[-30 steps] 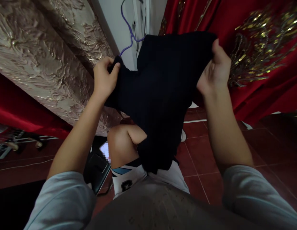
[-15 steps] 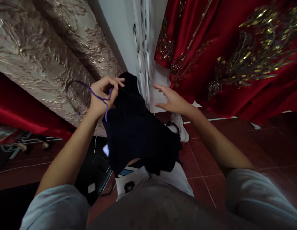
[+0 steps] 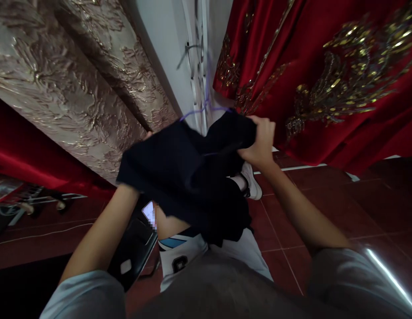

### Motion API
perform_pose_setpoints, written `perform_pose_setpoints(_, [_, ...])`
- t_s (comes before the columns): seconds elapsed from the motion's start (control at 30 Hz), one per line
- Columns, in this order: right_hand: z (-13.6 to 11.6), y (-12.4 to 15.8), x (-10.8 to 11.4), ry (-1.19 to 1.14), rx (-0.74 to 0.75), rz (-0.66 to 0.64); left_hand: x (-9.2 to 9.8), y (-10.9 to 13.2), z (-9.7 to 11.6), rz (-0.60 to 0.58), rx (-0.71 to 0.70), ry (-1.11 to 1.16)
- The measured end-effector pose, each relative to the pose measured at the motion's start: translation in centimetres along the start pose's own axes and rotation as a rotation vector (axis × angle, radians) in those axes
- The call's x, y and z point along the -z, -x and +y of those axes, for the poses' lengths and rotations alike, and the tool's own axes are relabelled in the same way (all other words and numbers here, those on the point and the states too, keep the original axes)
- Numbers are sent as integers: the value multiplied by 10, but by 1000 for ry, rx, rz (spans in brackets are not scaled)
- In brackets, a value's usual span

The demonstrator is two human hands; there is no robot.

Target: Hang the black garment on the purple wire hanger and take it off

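A dark navy garment [image 3: 192, 177] is spread out between my hands, and its lower part lies over my lap. Out of its neck rises a thin purple hanger [image 3: 207, 104], its upper end blurred in front of white metalwork. My right hand [image 3: 262, 142] is closed on the garment's right shoulder, fingers wrapped over the cloth. My left hand [image 3: 149, 134] is behind the garment's left side; only a bit of it shows at the top edge, so its grip is hidden.
Cream embossed fabric [image 3: 93, 88] hangs on the left, and a red sequinned cloth [image 3: 269, 79] on the right. White curved metalwork [image 3: 195, 66] stands between them. A lit phone [image 3: 148, 212] lies on a black surface [image 3: 121, 246] at lower left. Red tiles [image 3: 279, 221] cover the floor.
My left hand has gone from the purple hanger to behind the garment. My right hand, empty before, has closed on the right shoulder. The hanger has moved right, and the garment is spread wider.
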State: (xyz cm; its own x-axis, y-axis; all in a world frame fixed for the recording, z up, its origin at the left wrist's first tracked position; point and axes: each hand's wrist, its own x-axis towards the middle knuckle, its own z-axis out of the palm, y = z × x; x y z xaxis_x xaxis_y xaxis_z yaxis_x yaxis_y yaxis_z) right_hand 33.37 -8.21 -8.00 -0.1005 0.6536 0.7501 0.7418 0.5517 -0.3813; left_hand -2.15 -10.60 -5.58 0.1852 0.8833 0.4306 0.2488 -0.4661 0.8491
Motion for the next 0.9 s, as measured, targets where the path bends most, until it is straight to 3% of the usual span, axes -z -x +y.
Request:
perform_pose_setpoints(0.1, [17,-11,18,130,-128,105,-1,13,-13,-5,156,174])
perform_pose_setpoints(0.2, [14,-39,29,181,-169,87,-22,14,-10,8,278,424])
perform_pose_setpoints(0.37, [-9,-77,44,303,-88,-64,-51,2,-15,287,152,481])
perform_pose_setpoints(0.47, [-12,-73,57,288,-6,-78,-56,6,-22,436,156,396])
perform_pose_setpoints(0.6, [-14,-49,64,226,128,-49,-64,25,-20,506,278,401])
perform_pose_setpoints(0.67, [-25,-32,52,145,202,27,-72,36,-13,513,356,437])
perform_pose_setpoints(0.73, [-43,-12,28,-16,168,136,-82,47,-5,542,402,459])
perform_pose_setpoints(0.83, [-67,27,-23,-258,-162,179,-97,58,6,608,443,482])
perform_pose_setpoints(0.9, [-76,59,-54,-379,-394,46,-105,63,11,637,465,477])
